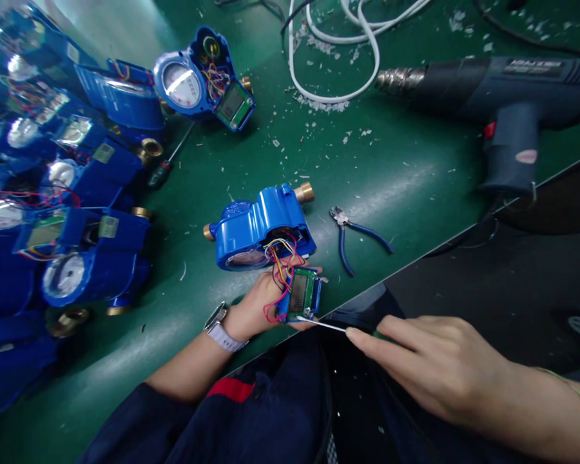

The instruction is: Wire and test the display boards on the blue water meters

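A blue water meter (256,225) with brass ends lies open on the green mat near the bench edge. Coloured wires (283,258) run from it to a small green display board (302,293). My left hand (261,306) grips that board from below, a watch on its wrist. My right hand (425,364) is closed round a thin screwdriver (321,324), whose tip touches the board's lower edge.
Blue-handled pliers (355,235) lie right of the meter. A heat gun (502,106) rests at the far right, white cable (341,58) loops behind it. Several blue meters (72,212) crowd the left; another open meter (200,77) sits farther back. A black-handled screwdriver (167,164) lies near them.
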`<move>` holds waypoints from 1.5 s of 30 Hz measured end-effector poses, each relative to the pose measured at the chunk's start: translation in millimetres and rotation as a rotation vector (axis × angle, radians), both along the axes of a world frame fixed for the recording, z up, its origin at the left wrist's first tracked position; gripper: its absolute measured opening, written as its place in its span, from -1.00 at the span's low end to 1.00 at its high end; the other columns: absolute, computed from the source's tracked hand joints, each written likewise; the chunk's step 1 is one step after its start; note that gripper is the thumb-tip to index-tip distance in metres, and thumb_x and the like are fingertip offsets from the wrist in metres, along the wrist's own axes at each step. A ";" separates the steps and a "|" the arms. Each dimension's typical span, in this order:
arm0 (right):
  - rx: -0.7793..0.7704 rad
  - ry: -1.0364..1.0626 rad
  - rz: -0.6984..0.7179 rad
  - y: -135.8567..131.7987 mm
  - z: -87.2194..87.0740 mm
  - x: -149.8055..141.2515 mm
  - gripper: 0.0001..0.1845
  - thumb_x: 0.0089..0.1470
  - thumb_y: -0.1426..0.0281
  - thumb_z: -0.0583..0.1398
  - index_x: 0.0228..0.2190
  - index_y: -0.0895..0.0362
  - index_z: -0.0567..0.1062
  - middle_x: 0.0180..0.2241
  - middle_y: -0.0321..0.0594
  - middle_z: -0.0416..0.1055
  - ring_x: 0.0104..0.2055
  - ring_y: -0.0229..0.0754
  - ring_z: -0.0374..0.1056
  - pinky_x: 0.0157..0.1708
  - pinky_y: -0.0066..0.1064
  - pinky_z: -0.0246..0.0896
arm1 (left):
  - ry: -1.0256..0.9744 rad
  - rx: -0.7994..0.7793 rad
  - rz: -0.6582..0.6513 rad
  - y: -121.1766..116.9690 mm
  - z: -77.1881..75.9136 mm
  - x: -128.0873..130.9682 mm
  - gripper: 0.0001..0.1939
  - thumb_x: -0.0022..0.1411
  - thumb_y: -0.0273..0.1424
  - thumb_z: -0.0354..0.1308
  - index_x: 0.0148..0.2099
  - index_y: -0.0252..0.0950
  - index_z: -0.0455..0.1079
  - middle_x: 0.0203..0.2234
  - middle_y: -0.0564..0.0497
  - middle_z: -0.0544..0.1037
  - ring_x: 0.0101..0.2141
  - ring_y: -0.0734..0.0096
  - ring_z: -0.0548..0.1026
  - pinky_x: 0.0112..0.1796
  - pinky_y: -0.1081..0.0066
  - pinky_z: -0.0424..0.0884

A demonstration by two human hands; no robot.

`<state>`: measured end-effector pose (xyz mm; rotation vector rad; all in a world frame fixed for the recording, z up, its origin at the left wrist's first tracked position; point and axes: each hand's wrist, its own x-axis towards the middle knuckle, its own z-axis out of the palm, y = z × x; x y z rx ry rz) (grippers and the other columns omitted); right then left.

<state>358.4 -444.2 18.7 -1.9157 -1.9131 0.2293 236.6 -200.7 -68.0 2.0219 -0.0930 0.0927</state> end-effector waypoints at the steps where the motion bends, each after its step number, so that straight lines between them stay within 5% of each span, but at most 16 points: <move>1: -0.035 0.093 -0.036 -0.4 -2.1 -1.7 -0.67 0.30 0.56 -0.04 -0.06 0.20 0.46 -0.48 -0.29 0.38 -0.55 -0.35 0.28 -0.57 -0.48 0.09 | 0.003 0.013 0.002 0.2 -0.3 -0.2 -0.17 -0.06 -0.13 0.44 0.21 -0.21 0.22 0.06 -0.24 0.50 0.09 -0.03 0.46 0.09 0.04 0.38; 3: -0.037 0.148 -0.074 -2.3 -7.5 -4.2 -0.69 0.29 0.55 0.01 -0.05 0.20 0.47 -0.48 -0.30 0.38 -0.54 -0.36 0.29 -0.57 -0.50 0.10 | -0.012 0.047 -0.004 0.9 -2.1 -0.7 -0.21 -0.07 -0.11 0.45 0.17 -0.22 0.28 0.08 -0.24 0.48 0.09 -0.05 0.45 0.09 0.03 0.39; 8: 0.099 -0.111 -0.007 -8.4 -21.2 -8.9 -0.59 0.25 0.60 -0.04 0.02 0.22 0.45 -0.43 -0.22 0.41 -0.53 -0.26 0.29 -0.54 -0.41 0.14 | -0.012 0.030 -0.009 4.0 -7.2 0.0 -0.13 -0.16 -0.05 0.47 0.17 -0.25 0.30 0.01 -0.23 0.50 0.07 -0.05 0.45 0.10 0.03 0.36; 12: 0.024 0.367 -0.185 -5.4 -27.7 -22.1 -0.69 0.29 0.50 0.04 -0.02 0.18 0.49 -0.45 -0.27 0.45 -0.52 -0.32 0.34 -0.54 -0.51 0.21 | -0.035 0.111 -0.019 4.9 -6.3 1.1 -0.20 -0.14 -0.03 0.45 0.12 -0.26 0.38 0.05 -0.23 0.44 0.11 -0.12 0.39 0.11 -0.04 0.34; 15: -0.036 0.661 -0.314 -4.1 -33.1 -31.6 -0.72 0.29 0.45 0.06 -0.06 0.13 0.51 -0.30 -0.22 0.54 -0.30 -0.28 0.47 -0.30 -0.51 0.37 | -0.039 0.100 -0.011 2.9 -4.9 0.6 -0.23 -0.11 -0.06 0.44 0.14 -0.19 0.36 0.04 -0.16 0.45 0.12 -0.09 0.38 0.15 -0.09 0.29; 21: -0.046 0.389 -0.144 -10.8 -42.3 -20.5 -0.65 0.34 0.46 -0.01 0.06 0.17 0.41 -0.39 -0.24 0.40 -0.47 -0.32 0.33 -0.50 -0.51 0.22 | 0.006 0.059 -0.094 4.6 8.5 -0.8 -0.08 -0.01 -0.19 0.42 0.32 -0.19 0.09 0.14 -0.24 0.39 0.19 -0.02 0.33 0.20 -0.02 0.26; 26: -0.072 0.319 -0.080 -7.1 -33.8 -10.0 -0.64 0.33 0.50 -0.03 0.07 0.15 0.40 -0.37 -0.24 0.40 -0.46 -0.33 0.34 -0.49 -0.53 0.19 | -0.001 -0.005 -0.237 15.0 21.4 0.8 0.14 0.04 -0.27 0.41 0.44 -0.13 -0.30 0.34 -0.29 0.11 0.29 -0.02 0.20 0.26 -0.03 0.16; 33: -0.208 0.472 -0.079 -5.3 -18.9 -14.7 -0.56 0.33 0.51 -0.03 0.17 0.08 0.33 -0.31 -0.22 0.43 -0.39 -0.33 0.40 -0.43 -0.55 0.29 | -0.072 -0.023 -0.184 15.0 12.2 0.7 -0.06 -0.04 -0.28 0.45 0.29 -0.17 0.01 0.25 -0.31 0.23 0.22 -0.05 0.29 0.15 0.03 0.31; 36: -0.231 0.486 -0.096 -8.3 -14.3 -18.4 -0.54 0.32 0.53 -0.03 0.19 0.06 0.30 -0.31 -0.24 0.44 -0.40 -0.34 0.41 -0.45 -0.58 0.29 | -0.061 -0.063 -0.138 11.1 8.6 0.3 -0.05 -0.04 -0.27 0.44 0.29 -0.16 -0.01 0.14 -0.26 0.35 0.13 0.01 0.40 0.13 0.04 0.33; 39: -0.187 0.324 -0.117 -12.9 -13.0 -22.8 -0.51 0.29 0.58 -0.06 0.18 0.09 0.29 -0.32 -0.26 0.44 -0.48 -0.34 0.40 -0.51 -0.55 0.26 | -0.036 -0.068 -0.096 7.7 8.8 0.3 -0.01 -0.02 -0.24 0.43 0.33 -0.18 -0.06 0.10 -0.25 0.40 0.07 0.04 0.46 0.12 0.04 0.35; 45: -0.137 0.045 -0.135 -16.6 -12.5 -30.4 -0.34 0.13 0.69 -0.08 0.23 0.11 0.22 -0.38 -0.28 0.40 -0.58 -0.29 0.35 -0.66 -0.48 0.15 | -0.018 0.013 -0.006 4.6 10.1 1.7 -0.17 -0.06 -0.23 0.44 0.21 -0.20 0.17 0.04 -0.20 0.45 0.02 0.04 0.48 0.04 0.09 0.43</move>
